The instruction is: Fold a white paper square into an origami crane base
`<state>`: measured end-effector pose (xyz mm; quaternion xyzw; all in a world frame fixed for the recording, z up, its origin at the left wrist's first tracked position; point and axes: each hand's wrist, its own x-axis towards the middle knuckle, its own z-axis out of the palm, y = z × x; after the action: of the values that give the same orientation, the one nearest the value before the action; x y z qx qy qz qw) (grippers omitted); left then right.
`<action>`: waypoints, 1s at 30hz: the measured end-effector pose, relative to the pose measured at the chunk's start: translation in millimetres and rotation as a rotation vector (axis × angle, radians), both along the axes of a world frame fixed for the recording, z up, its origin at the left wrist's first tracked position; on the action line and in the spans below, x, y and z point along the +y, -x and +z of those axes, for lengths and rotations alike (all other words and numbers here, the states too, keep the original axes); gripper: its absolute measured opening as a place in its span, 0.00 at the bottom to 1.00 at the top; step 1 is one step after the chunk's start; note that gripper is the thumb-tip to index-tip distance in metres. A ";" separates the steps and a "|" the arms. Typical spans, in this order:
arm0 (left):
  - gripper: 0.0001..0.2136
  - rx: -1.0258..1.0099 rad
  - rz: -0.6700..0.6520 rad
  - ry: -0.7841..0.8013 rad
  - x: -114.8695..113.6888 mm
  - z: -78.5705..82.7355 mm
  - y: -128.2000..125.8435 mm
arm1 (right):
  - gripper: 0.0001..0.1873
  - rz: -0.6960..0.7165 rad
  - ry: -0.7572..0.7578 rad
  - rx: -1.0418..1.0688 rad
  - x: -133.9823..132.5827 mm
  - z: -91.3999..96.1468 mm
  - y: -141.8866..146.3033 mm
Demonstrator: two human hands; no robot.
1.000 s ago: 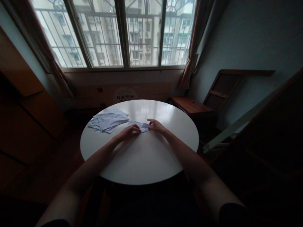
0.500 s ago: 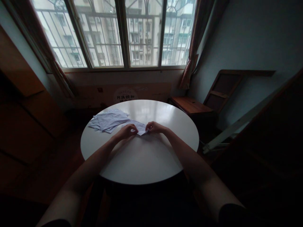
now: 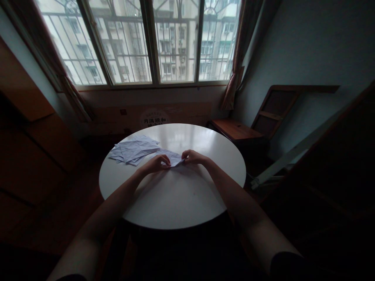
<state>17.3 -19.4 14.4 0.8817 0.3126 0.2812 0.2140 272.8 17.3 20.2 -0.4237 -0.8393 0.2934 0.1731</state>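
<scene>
A sheet of paper (image 3: 175,160) lies near the middle of the round white table, its near edge turned up between my hands. My left hand (image 3: 159,162) pinches its near left side, fingers curled. On the other side, my right hand (image 3: 191,157) grips the right edge between thumb and fingers. Just left of the sheet rests a pile of creased papers (image 3: 133,150), spread loosely over one another. Part of the sheet is hidden behind my left hand.
The round white table (image 3: 175,203) stands before me. Beyond it are a barred window (image 3: 131,50) and a cardboard panel with printed characters (image 3: 187,111). At right sits a low wooden seat (image 3: 237,130); a wooden cabinet (image 3: 26,156) is at left.
My left hand has shifted slightly, and the paper's near edge, formerly a point toward me, now looks straighter and turned up. The right hand stays on its edge. The pile is unchanged.
</scene>
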 end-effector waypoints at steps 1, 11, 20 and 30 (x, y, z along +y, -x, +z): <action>0.07 -0.001 -0.001 -0.001 -0.2 -0.3 -0.2 | 0.10 -0.018 -0.009 -0.001 -0.9 0.5 0.0; 0.08 0.015 0.074 -0.057 5.5 -4.3 0.8 | 0.08 -0.176 -0.089 -0.076 -0.5 1.3 3.3; 0.06 0.083 0.233 -0.096 12.8 -9.9 4.6 | 0.13 -0.323 -0.129 -0.219 -8.0 0.4 7.6; 0.21 0.053 0.281 -0.115 14.4 -14.4 5.1 | 0.16 -0.331 -0.042 -0.123 -3.3 0.5 2.5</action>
<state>12.2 -5.0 0.0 0.8471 0.4219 0.3026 0.1132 270.3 14.0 20.7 -0.5695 -0.7731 0.2169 0.1759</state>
